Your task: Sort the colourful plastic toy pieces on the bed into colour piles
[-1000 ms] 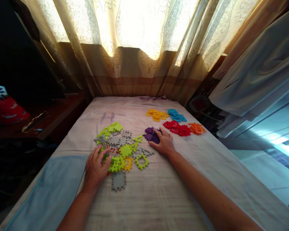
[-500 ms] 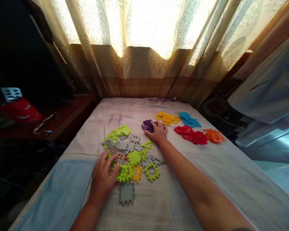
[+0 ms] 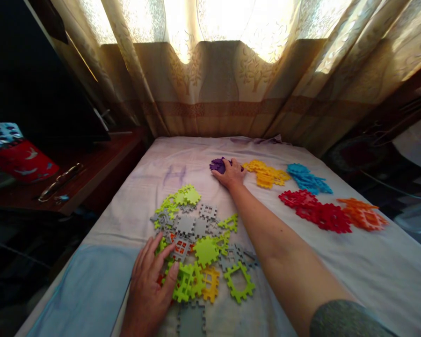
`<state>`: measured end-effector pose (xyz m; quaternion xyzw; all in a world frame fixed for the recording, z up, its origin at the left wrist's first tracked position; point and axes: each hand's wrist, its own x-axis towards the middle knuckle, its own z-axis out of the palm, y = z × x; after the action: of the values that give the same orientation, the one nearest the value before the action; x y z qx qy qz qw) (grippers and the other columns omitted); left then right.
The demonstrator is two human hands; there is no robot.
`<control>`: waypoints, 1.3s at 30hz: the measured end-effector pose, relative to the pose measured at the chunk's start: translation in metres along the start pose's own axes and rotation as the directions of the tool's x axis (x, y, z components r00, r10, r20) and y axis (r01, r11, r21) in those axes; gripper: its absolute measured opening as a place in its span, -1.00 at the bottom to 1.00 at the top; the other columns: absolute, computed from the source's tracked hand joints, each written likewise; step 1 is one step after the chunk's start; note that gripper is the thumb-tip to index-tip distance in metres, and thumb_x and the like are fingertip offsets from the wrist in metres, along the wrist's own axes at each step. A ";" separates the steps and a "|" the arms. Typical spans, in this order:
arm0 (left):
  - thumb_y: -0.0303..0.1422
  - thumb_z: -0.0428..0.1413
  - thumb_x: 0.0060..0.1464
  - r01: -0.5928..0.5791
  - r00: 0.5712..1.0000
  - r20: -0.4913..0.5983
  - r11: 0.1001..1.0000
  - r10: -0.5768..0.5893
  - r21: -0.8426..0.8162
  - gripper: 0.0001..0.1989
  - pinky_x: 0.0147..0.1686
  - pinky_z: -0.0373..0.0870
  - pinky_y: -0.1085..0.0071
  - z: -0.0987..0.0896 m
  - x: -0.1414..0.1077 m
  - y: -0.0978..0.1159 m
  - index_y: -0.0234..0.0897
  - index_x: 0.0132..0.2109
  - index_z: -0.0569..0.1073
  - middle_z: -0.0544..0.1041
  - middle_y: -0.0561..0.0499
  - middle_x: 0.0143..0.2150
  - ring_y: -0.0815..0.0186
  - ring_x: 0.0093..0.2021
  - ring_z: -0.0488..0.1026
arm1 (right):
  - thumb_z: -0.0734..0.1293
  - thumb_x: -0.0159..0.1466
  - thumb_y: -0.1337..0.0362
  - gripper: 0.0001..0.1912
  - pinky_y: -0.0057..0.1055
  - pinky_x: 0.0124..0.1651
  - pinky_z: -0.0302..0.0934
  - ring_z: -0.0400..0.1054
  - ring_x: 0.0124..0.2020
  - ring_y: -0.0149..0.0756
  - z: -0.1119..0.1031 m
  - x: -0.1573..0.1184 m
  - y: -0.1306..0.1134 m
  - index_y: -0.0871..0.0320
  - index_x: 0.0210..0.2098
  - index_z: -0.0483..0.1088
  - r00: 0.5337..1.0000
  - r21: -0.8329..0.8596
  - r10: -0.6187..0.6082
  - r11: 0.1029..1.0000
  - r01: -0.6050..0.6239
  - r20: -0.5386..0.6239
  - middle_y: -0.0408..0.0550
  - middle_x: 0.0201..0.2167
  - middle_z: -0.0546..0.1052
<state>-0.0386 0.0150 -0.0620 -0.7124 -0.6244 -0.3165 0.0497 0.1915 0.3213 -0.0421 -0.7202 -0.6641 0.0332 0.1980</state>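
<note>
Far out on the sheet, my right hand [image 3: 232, 174] is curved over a small heap of purple interlocking toy tiles [image 3: 217, 164]; thumb and fingers reach round it, and part of the heap is hidden beneath. My left hand [image 3: 150, 278] rests with spread fingers at the left edge of a mixed pile. In that pile are lime green tiles [image 3: 206, 251], grey tiles [image 3: 185, 225], a yellow tile [image 3: 210, 284] and some orange-red ones [image 3: 180, 246]. A lime green frame tile [image 3: 239, 282] lies at its right side, and a grey square tile [image 3: 191, 319] nearest me.
Sorted heaps of yellow tiles [image 3: 266, 174], blue tiles [image 3: 308, 178], red tiles [image 3: 315, 210] and orange tiles [image 3: 363, 214] lie to the right. A wooden cabinet [image 3: 101, 161] borders the bed on the left; a curtain [image 3: 217, 89] hangs behind. Blue cloth [image 3: 87, 290] lies front left.
My right hand has pushed the purple tiles away from me, level with the yellow heap. My left hand stays by the mixed pile. The view has shifted, so the heaps appear larger.
</note>
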 end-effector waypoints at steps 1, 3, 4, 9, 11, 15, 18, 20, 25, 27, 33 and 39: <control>-0.20 0.02 0.24 0.001 1.000 0.002 1.000 -0.001 -0.004 -0.66 0.25 0.28 0.02 0.000 0.000 0.000 -0.06 0.11 0.44 0.35 -0.04 0.31 0.10 0.30 0.27 | 0.25 0.23 -0.21 -0.25 0.15 0.27 -0.19 0.04 0.31 0.08 0.001 0.003 0.000 -0.03 0.32 0.20 1.000 -0.005 0.022 1.000 -0.022 -0.004 0.15 0.37 0.13; -0.20 0.02 0.24 0.005 1.000 0.005 1.000 -0.005 -0.011 -0.67 0.26 0.26 0.03 0.000 0.000 0.000 -0.05 0.12 0.43 0.34 -0.04 0.31 0.11 0.30 0.26 | 0.22 0.23 -0.23 -0.23 0.15 0.26 -0.18 0.05 0.29 0.09 0.003 0.007 -0.001 -0.02 0.32 0.19 0.998 -0.018 0.057 0.998 -0.057 -0.013 0.17 0.37 0.13; -0.20 0.02 0.23 0.008 1.000 0.006 1.000 -0.008 -0.012 -0.67 0.27 0.26 0.03 0.000 -0.001 0.000 -0.05 0.12 0.43 0.34 -0.04 0.31 0.12 0.31 0.26 | 0.21 0.23 -0.25 -0.22 0.15 0.25 -0.17 0.06 0.29 0.10 0.003 0.008 -0.001 -0.02 0.33 0.19 0.997 -0.023 0.070 0.997 -0.070 -0.018 0.18 0.37 0.13; -0.20 0.03 0.23 0.005 1.000 -0.008 1.000 -0.005 -0.013 -0.67 0.26 0.27 0.03 0.001 -0.001 -0.001 -0.05 0.11 0.45 0.35 -0.03 0.30 0.11 0.31 0.26 | 0.19 0.20 -0.32 -0.14 0.11 0.22 -0.08 0.10 0.26 0.18 0.001 0.004 -0.001 0.02 0.34 0.17 0.988 -0.001 0.138 0.990 -0.138 -0.072 0.23 0.35 0.14; -0.20 0.03 0.23 -0.001 1.000 -0.015 1.000 0.001 -0.011 -0.67 0.25 0.28 0.04 0.001 -0.001 -0.001 -0.06 0.10 0.45 0.36 -0.03 0.30 0.11 0.30 0.27 | 0.18 0.22 -0.32 -0.12 0.10 0.22 -0.08 0.09 0.27 0.17 -0.001 0.001 -0.002 0.07 0.35 0.15 0.980 0.034 0.172 0.985 -0.169 -0.099 0.26 0.35 0.15; -0.20 0.03 0.23 0.001 1.000 -0.016 1.000 -0.001 -0.009 -0.68 0.26 0.27 0.05 0.001 -0.001 -0.001 -0.05 0.09 0.46 0.36 -0.02 0.30 0.12 0.29 0.28 | 0.17 0.26 -0.26 -0.17 0.09 0.24 -0.08 0.10 0.29 0.15 -0.003 -0.001 -0.002 0.12 0.34 0.16 0.965 0.096 0.230 0.971 -0.219 -0.122 0.28 0.34 0.15; -0.20 0.03 0.23 0.009 1.000 -0.002 1.000 -0.009 -0.007 -0.67 0.26 0.27 0.04 0.002 -0.001 -0.001 -0.06 0.10 0.46 0.35 -0.03 0.30 0.12 0.30 0.27 | 0.17 0.28 -0.23 -0.21 0.10 0.25 -0.09 0.11 0.28 0.17 -0.003 0.001 -0.002 0.15 0.31 0.21 0.950 0.124 0.287 0.954 -0.272 -0.126 0.30 0.33 0.18; -0.20 0.03 0.23 0.017 1.000 0.001 1.000 -0.017 -0.009 -0.67 0.26 0.27 0.04 0.002 -0.001 -0.001 -0.06 0.09 0.47 0.36 -0.03 0.30 0.12 0.30 0.27 | 0.16 0.29 -0.20 -0.24 0.11 0.26 -0.09 0.11 0.29 0.16 -0.001 0.002 0.000 0.16 0.30 0.22 0.947 0.141 0.291 0.952 -0.272 -0.135 0.30 0.32 0.20; -0.17 0.01 0.23 0.060 0.998 0.014 0.998 -0.060 -0.029 -0.65 0.27 0.27 -0.01 0.003 -0.001 0.000 -0.07 0.10 0.49 0.36 -0.06 0.30 0.08 0.30 0.27 | 0.14 0.34 -0.03 -0.36 0.06 0.27 -0.06 0.12 0.28 0.08 0.003 -0.001 0.008 0.19 0.28 0.23 0.959 0.190 0.212 0.966 -0.176 -0.186 0.26 0.31 0.23; -0.16 0.01 0.23 0.064 0.998 0.019 0.997 -0.063 -0.034 -0.64 0.26 0.27 -0.04 0.003 0.000 0.001 -0.08 0.09 0.50 0.37 -0.07 0.29 0.06 0.30 0.27 | 0.15 0.33 0.02 -0.38 0.02 0.28 -0.04 0.11 0.28 0.05 0.002 -0.007 0.013 0.22 0.27 0.23 0.961 0.206 0.185 0.968 -0.142 -0.206 0.26 0.30 0.23; -0.15 0.02 0.21 0.065 0.998 0.006 0.997 -0.065 -0.029 -0.63 0.26 0.25 -0.06 0.005 0.003 0.002 -0.10 0.09 0.50 0.38 -0.10 0.28 0.03 0.30 0.27 | 0.17 0.30 0.10 -0.37 -0.13 0.28 0.02 0.13 0.28 -0.02 -0.016 -0.037 0.025 0.35 0.26 0.24 0.980 0.209 0.126 0.974 -0.092 -0.157 0.32 0.27 0.27; -0.12 -0.01 0.22 0.030 0.999 0.016 0.994 -0.028 -0.104 -0.61 0.25 0.25 -0.05 0.006 0.009 0.003 -0.18 0.06 0.50 0.45 -0.15 0.21 0.03 0.24 0.34 | 0.23 0.26 0.25 -0.54 -0.19 0.29 0.09 0.24 0.24 -0.14 -0.048 -0.122 0.046 0.22 0.12 0.43 0.985 0.213 -0.164 0.962 0.171 -0.052 0.17 0.20 0.41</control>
<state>-0.0333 0.0253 -0.0615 -0.7071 -0.6176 -0.3443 0.0035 0.2357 0.1890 -0.0393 -0.6360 -0.7115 0.0762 0.2888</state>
